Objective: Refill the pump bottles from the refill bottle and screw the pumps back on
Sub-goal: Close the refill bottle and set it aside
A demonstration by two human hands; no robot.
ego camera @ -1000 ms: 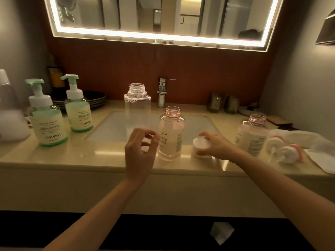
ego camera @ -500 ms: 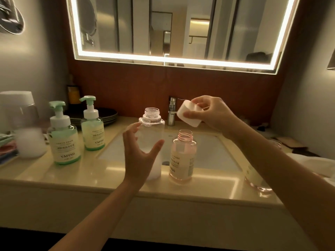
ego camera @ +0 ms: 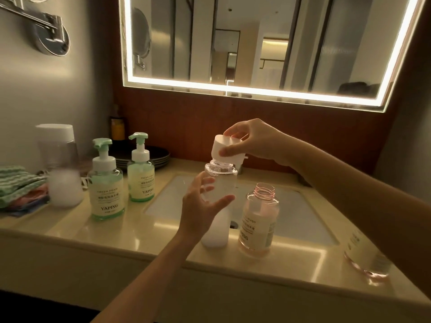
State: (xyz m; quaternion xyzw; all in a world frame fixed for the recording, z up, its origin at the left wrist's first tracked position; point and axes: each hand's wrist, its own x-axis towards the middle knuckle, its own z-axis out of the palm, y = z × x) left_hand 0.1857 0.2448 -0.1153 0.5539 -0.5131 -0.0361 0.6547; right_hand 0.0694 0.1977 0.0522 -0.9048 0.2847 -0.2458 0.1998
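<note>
A tall clear refill bottle (ego camera: 217,227) with white liquid low inside stands on the counter's front edge. My left hand (ego camera: 201,203) is wrapped loosely round its upper body, thumb on the right side. My right hand (ego camera: 254,141) pinches a white cap (ego camera: 225,149) tilted just above the bottle's open neck. An open pink pump bottle (ego camera: 257,227) stands to the right of it. A second pink bottle (ego camera: 366,255) is at the right, partly behind my right forearm. Two green pump bottles (ego camera: 106,185) (ego camera: 141,172) with pumps on stand at the left.
A white sink basin (ego camera: 291,213) lies behind the bottles, its tap mostly hidden by my right hand. A capped translucent container (ego camera: 60,166) and folded cloths (ego camera: 18,187) sit at the far left. Dark plates (ego camera: 161,155) are stacked at the back. A lit mirror (ego camera: 256,43) hangs above.
My right hand picked the white cap off the counter, lifted it and brought it over the refill bottle's neck. My left hand closed in round that bottle. The camera tilted up.
</note>
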